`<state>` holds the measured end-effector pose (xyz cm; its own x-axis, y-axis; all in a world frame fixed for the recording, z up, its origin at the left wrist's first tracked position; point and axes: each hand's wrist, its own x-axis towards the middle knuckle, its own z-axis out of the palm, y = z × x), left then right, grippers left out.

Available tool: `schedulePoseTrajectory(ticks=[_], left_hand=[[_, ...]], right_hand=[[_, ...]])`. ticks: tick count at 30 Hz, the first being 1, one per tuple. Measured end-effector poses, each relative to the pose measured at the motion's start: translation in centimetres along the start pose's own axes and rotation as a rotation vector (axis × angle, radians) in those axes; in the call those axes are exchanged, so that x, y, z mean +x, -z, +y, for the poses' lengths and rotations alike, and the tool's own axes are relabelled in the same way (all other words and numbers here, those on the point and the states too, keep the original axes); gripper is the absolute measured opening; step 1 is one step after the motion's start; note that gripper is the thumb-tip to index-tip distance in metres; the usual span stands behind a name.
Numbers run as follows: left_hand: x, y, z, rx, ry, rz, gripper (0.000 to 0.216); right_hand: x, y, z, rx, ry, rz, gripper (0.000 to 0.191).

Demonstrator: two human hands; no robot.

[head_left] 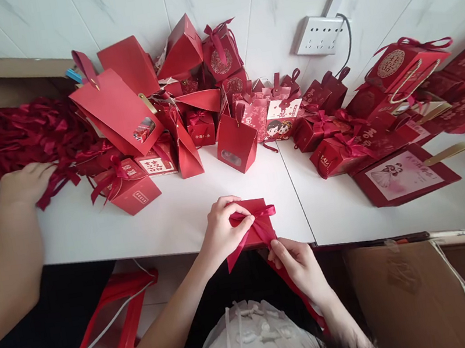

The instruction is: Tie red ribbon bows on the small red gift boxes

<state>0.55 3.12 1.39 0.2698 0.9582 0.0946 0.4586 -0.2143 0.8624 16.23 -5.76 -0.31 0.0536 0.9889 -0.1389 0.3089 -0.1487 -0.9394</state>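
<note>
At the table's front edge sits a small red gift box (253, 205) with a dark red ribbon (263, 229) looped in a partial bow on its top. My left hand (228, 227) pinches the ribbon at the loop, its fingers resting over the box. Lower down, my right hand (297, 261) is closed on another part of the same ribbon at the box's right front corner. From there a long ribbon tail hangs down beside my right forearm. The front of the box is partly hidden by the ribbon and my hands.
Red gift boxes (236, 144) crowd the back of the white table (186, 216). A heap of loose ribbons (44, 130) lies at left, near a co-worker's hand (24, 183). Another person's hand shows at far right. Below are a red stool (125, 332) and a cardboard box (405, 293).
</note>
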Motion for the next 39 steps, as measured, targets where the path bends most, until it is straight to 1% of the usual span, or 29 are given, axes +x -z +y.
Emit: schedulePoseTrajectory(ticks=[3, 6, 8, 10, 11, 12, 14, 15, 17, 19, 23, 26, 28, 33, 39], left_hand=[[0.1, 0.0, 0.0, 0.006, 0.007, -0.007, 0.009], [0.2, -0.1, 0.0, -0.002, 0.01, -0.013, 0.009], [0.2, -0.1, -0.1, -0.012, 0.003, -0.011, 0.009], [0.1, 0.0, -0.2, -0.042, -0.018, -0.003, 0.005], [0.0, 0.0, -0.3, -0.071, -0.016, 0.006, 0.009], [-0.2, 0.0, -0.4, -0.111, 0.003, 0.02, 0.018], [-0.4, 0.2, -0.8, -0.201, 0.072, 0.085, 0.034], [-0.4, 0.2, -0.9, -0.231, 0.11, 0.135, 0.036], [-0.4, 0.4, -1.2, -0.23, 0.149, 0.232, 0.031], [-0.1, 0.5, -1.1, -0.165, 0.151, 0.263, 0.023], [0.3, 0.9, -0.5, -0.064, 0.173, 0.148, 0.028], [0.0, 0.9, -0.3, -0.047, 0.183, 0.096, 0.03], [-0.3, 0.8, -0.3, -0.064, 0.172, 0.095, 0.03], [-0.8, 0.2, -0.7, -0.115, 0.171, 0.143, 0.029], [-1.0, -0.3, -0.8, -0.134, 0.195, 0.145, 0.028]], right_hand=[[0.0, -0.1, 0.5, 0.001, 0.096, -0.032, 0.047], [0.0, -0.2, 1.1, 0.025, 0.161, -0.031, 0.046], [-0.1, -0.1, 1.4, 0.056, 0.172, -0.037, 0.048], [0.0, 0.3, 1.6, 0.092, 0.153, -0.072, 0.048], [0.1, 0.6, 1.6, 0.11, 0.129, -0.083, 0.049], [0.3, 1.0, 1.6, 0.121, 0.101, -0.075, 0.05], [0.9, 2.0, 1.4, 0.112, 0.048, 0.027, 0.052], [1.4, 2.4, 1.2, 0.088, 0.033, 0.102, 0.052], [2.4, 3.0, 0.6, 0.021, 0.039, 0.21, 0.05], [3.4, 3.1, -0.2, -0.033, 0.062, 0.215, 0.046], [4.7, 2.0, -1.2, -0.042, 0.082, 0.131, 0.045], [4.8, 1.0, -1.3, 0.024, 0.085, 0.123, 0.046], [4.7, 0.6, -1.2, 0.081, 0.09, 0.137, 0.046], [4.5, -0.1, -0.6, 0.215, 0.086, 0.184, 0.047], [5.0, -0.6, 0.5, 0.513, -0.019, 0.14, 0.047]])
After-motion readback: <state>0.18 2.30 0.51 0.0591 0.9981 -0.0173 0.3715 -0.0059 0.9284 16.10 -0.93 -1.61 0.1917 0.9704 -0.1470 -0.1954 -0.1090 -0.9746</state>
